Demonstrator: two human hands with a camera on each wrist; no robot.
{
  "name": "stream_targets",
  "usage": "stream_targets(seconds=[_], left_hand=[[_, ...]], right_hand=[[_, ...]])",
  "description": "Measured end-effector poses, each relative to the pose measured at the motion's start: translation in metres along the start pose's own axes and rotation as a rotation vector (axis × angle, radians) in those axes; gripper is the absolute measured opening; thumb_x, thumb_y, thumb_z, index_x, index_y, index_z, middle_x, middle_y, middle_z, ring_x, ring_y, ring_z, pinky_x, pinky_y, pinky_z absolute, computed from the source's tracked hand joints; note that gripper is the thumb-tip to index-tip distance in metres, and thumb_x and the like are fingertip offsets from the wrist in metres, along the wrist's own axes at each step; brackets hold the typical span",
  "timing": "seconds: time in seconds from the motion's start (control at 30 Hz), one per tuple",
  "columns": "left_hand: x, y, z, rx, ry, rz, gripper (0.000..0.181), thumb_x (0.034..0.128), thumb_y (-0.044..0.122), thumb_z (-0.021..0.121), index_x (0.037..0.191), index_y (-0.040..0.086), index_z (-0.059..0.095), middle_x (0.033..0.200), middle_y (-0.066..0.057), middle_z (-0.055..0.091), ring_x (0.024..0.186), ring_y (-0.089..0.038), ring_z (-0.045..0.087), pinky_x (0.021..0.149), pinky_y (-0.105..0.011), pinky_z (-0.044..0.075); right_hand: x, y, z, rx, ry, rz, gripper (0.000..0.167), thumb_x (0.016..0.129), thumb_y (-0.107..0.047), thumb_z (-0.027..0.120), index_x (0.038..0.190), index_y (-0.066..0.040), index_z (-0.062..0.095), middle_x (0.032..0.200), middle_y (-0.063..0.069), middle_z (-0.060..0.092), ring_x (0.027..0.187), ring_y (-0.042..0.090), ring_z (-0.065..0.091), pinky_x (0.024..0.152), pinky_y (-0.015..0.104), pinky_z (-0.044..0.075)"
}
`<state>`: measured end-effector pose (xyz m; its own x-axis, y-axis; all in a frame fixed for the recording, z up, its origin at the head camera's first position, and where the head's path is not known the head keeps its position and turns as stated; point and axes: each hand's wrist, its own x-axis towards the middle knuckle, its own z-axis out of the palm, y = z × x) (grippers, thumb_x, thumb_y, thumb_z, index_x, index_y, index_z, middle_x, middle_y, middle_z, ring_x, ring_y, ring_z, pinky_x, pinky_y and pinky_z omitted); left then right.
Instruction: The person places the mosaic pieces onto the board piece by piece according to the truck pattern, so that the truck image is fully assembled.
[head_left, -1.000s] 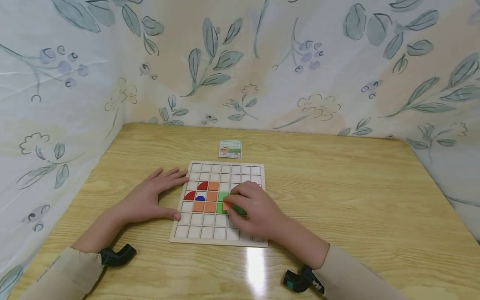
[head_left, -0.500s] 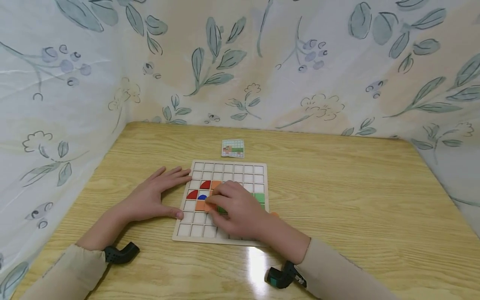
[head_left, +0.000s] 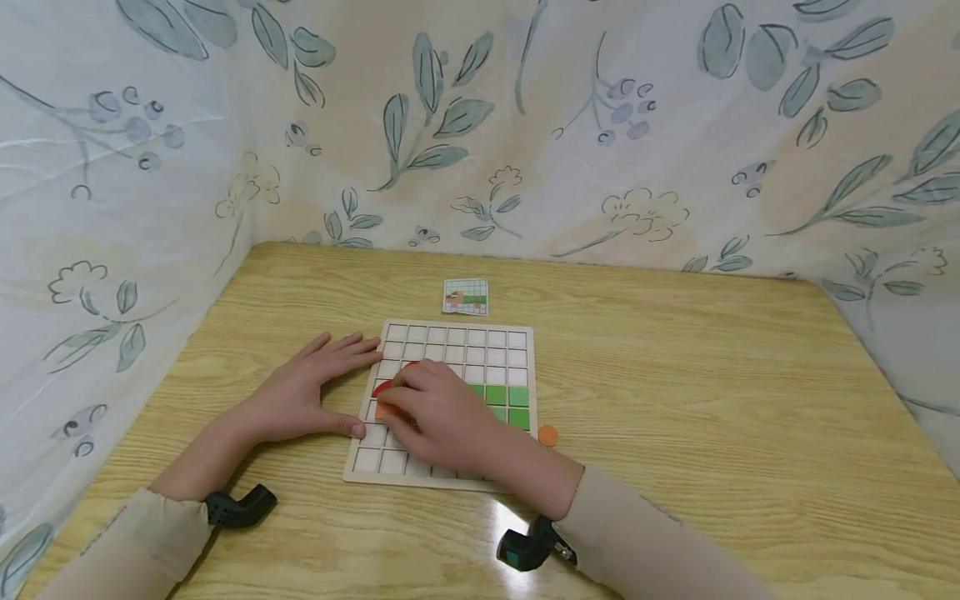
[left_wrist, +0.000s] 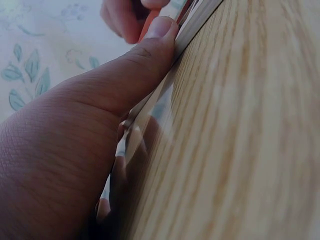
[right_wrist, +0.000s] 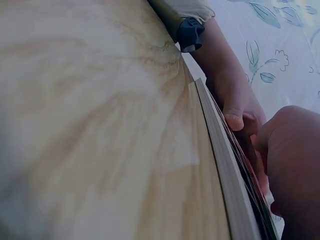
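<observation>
A wooden grid board (head_left: 456, 336) with white cells lies on the table in the head view. My right hand (head_left: 442, 417) is over its left part, pinching an orange square tile (head_left: 383, 410) between thumb and fingers near the left column. Just behind that tile shows a red quarter-circle tile (head_left: 382, 388). Light and dark green tiles (head_left: 495, 394) fill cells on the right, while my right hand hides the cells between. My left hand (head_left: 307, 396) has its fingers spread, fingertips and thumb touching the board's left edge. In the left wrist view, the left thumb (left_wrist: 150, 45) lies against that edge.
Behind the board lies a small printed card (head_left: 465, 297) with a coloured grid pattern. An orange disc (head_left: 548, 435) sits on the table by the board's right edge, close to my right forearm. Patterned cloth (head_left: 480, 142) encloses the table's back and sides.
My right hand has moved left across the board with the orange square tile, uncovering the green tiles and the orange disc at the right. My left hand stays at the board's edge.
</observation>
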<state>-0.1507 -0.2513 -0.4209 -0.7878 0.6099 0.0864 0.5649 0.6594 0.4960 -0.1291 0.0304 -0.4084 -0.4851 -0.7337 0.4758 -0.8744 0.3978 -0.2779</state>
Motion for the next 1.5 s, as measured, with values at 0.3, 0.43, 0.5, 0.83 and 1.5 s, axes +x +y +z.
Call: stream_targets(seconds=[0.3,0.43,0.5,0.83,1.5], left_hand=[[0.001,0.000,0.001,0.005,0.008,0.013,0.102,0.0823,0.068,0.088,0.166,0.021,0.051,0.175,-0.001,0.039,0.163,-0.034,0.030,0.136,-0.054,0.007],[-0.002,-0.001,0.001,0.011,0.025,0.025,0.101,0.0825,0.067,0.088,0.165,0.021,0.052,0.174,-0.001,0.041,0.163,-0.035,0.032,0.136,-0.053,0.009],[-0.003,-0.002,0.001,0.011,0.029,0.024,0.102,0.0816,0.067,0.088,0.165,0.021,0.052,0.174,-0.001,0.041,0.163,-0.034,0.032,0.136,-0.052,0.008],[-0.004,-0.003,0.002,0.016,0.029,0.019,0.103,0.0818,0.068,0.088,0.166,0.022,0.051,0.175,0.001,0.039,0.163,-0.033,0.030,0.136,-0.052,0.007],[-0.001,-0.004,0.002,0.006,0.010,0.011,0.105,0.0804,0.071,0.087,0.166,0.022,0.050,0.175,0.002,0.039,0.164,-0.031,0.028,0.136,-0.051,0.007]], right_hand=[[0.004,-0.001,0.004,-0.014,-0.034,0.002,0.013,0.106,-0.020,0.074,0.111,-0.012,0.082,0.113,-0.001,0.074,0.110,0.019,0.066,0.104,0.038,0.053],[0.005,-0.002,0.007,-0.025,-0.067,0.015,0.015,0.107,-0.023,0.073,0.114,-0.015,0.082,0.116,-0.003,0.074,0.113,0.018,0.065,0.104,0.038,0.052],[0.005,-0.002,0.009,-0.029,-0.077,0.020,0.015,0.107,-0.024,0.072,0.115,-0.016,0.082,0.117,-0.003,0.073,0.114,0.018,0.064,0.105,0.038,0.052],[0.006,-0.002,0.012,-0.048,-0.091,0.051,0.012,0.107,-0.029,0.074,0.111,-0.019,0.080,0.118,-0.005,0.071,0.116,0.016,0.063,0.105,0.037,0.051],[0.002,0.001,0.012,-0.050,-0.059,0.022,0.014,0.108,-0.023,0.072,0.115,-0.016,0.082,0.117,-0.002,0.072,0.117,0.020,0.064,0.109,0.039,0.051]])
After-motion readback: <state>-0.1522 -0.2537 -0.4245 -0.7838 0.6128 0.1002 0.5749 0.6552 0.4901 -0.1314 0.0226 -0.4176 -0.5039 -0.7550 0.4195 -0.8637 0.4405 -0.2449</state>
